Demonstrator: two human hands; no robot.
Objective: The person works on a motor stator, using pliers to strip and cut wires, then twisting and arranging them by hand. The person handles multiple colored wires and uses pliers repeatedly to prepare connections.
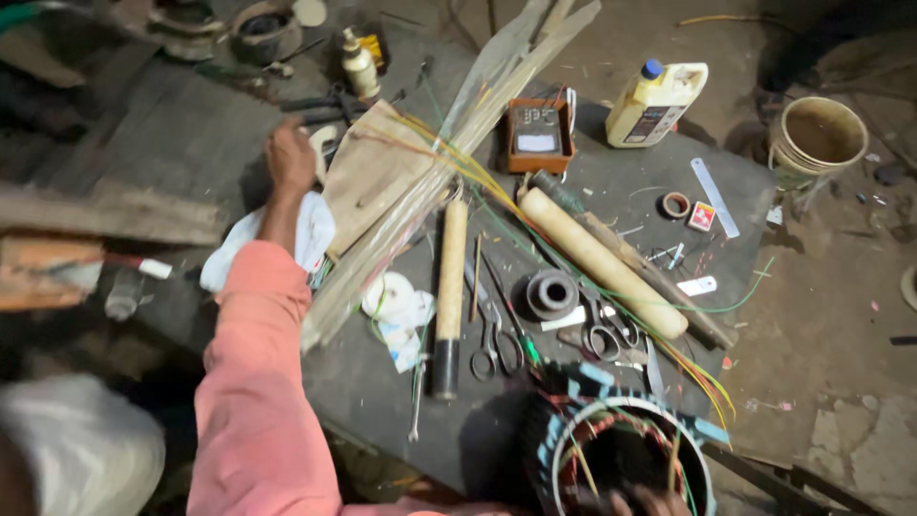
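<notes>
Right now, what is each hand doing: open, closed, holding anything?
Left hand: reached out over the brown paper; grip cannot be told.
Right hand: only fingers show at the motor winding; cannot be told.

My right hand [642,501] is cut off by the bottom edge at the stator [626,449] (only fingertips show). My left hand [289,153] hides whatever its fingers touch.
</notes>
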